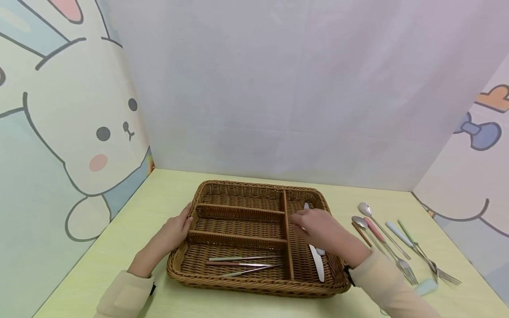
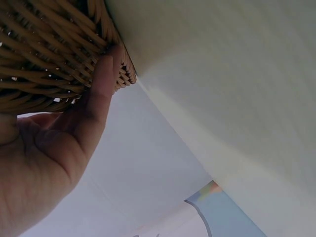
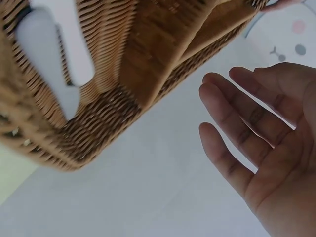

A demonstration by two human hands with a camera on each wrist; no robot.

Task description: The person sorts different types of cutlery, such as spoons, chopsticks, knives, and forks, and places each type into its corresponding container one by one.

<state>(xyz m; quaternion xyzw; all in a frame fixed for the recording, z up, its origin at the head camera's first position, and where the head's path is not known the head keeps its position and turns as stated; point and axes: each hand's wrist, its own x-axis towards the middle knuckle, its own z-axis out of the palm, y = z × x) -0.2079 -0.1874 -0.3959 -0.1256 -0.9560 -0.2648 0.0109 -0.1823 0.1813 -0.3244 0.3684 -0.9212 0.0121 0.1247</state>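
Over the basket (image 1: 258,286), which the left hand (image 1: 173,231) grips, the empty right hand (image 1: 318,226), fingers parted, could knock the knives (image 1: 317,266) askew by sweeping low.

Pale wall (image 1: 278,88), rabbit-print panel (image 1: 75,132), yellow tabletop (image 1: 171,190)

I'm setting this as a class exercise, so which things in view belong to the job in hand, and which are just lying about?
Belong: left hand, right hand, basket, knives, chopsticks; probably also the loose spoons and forks.

Just surroundings, it seems: table, rabbit picture, pale backdrop.
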